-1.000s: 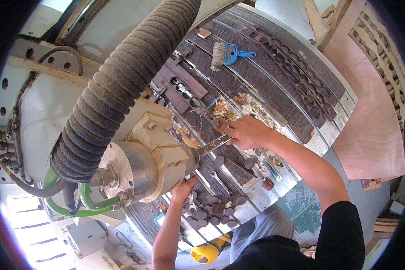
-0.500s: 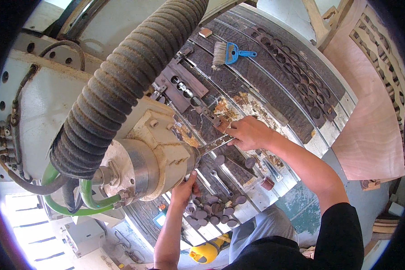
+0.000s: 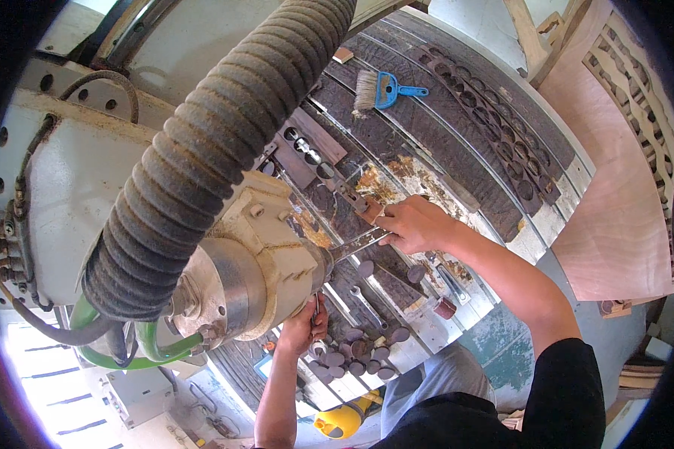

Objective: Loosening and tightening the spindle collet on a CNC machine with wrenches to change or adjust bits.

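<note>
My right hand (image 3: 418, 226) is closed round the end of a long metal wrench (image 3: 359, 243). That wrench's other end meets the nose of the machine spindle (image 3: 266, 262), a dusty cream and steel unit. Below the spindle, my left hand (image 3: 298, 329) grips a second, smaller wrench (image 3: 319, 347), whose open jaw shows beneath the fingers. Its upper end lies by the spindle's lower edge; I cannot tell whether it touches. On the bed nearby lie a loose combination wrench (image 3: 368, 307) and several dark round wooden discs (image 3: 358, 349).
A ribbed grey dust hose (image 3: 202, 150) crosses above the spindle. The slotted machine bed (image 3: 457, 187) carries a blue-handled brush (image 3: 386, 90), a drilled dark board (image 3: 494, 131) and clamped wood with holes (image 3: 307, 150). A curved plywood sheet (image 3: 606, 202) stands at right. Below is a yellow container (image 3: 338, 420).
My left hand has drawn slightly down and left from the spindle nose, and its wrench shows more. My right hand keeps its hold on the long wrench, nearly still.
</note>
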A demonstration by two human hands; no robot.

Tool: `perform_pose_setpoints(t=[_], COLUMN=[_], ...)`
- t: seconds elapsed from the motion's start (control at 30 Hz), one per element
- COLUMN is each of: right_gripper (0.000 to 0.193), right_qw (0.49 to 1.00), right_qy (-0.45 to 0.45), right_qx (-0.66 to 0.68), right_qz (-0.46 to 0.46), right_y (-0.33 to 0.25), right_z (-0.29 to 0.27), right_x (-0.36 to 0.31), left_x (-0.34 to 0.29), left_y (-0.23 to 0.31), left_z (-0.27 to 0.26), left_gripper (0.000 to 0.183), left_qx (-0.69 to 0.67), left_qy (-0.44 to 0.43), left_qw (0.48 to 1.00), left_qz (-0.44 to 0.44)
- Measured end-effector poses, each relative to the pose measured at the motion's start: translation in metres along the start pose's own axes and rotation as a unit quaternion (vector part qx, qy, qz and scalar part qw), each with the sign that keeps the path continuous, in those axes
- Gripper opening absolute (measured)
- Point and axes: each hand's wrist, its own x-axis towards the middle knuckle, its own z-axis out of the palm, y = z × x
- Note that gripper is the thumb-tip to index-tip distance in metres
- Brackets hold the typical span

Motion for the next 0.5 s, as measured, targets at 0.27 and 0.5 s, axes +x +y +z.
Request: perform_pose_setpoints(t=[0.27,0.5], right_gripper=[0.035,0.031], right_qw=[1.000,1.000], right_qy=[-0.017,0.008], right_qx=[0.002,0.013], right_qz=[0.018,0.019], right_y=[-0.001,-0.006], right_z=[0.001,0.000], right_x=[0.000,-0.004], left_x=[0.022,0.023], left_y=[0.000,0.007], left_z=[0.008,0.007], left_gripper=[0.021,0.017], left_qx=[0.163,0.073], left_qy=[0.141,0.100], left_qw=[0.976,0.992], left_qz=[0.042,0.029])
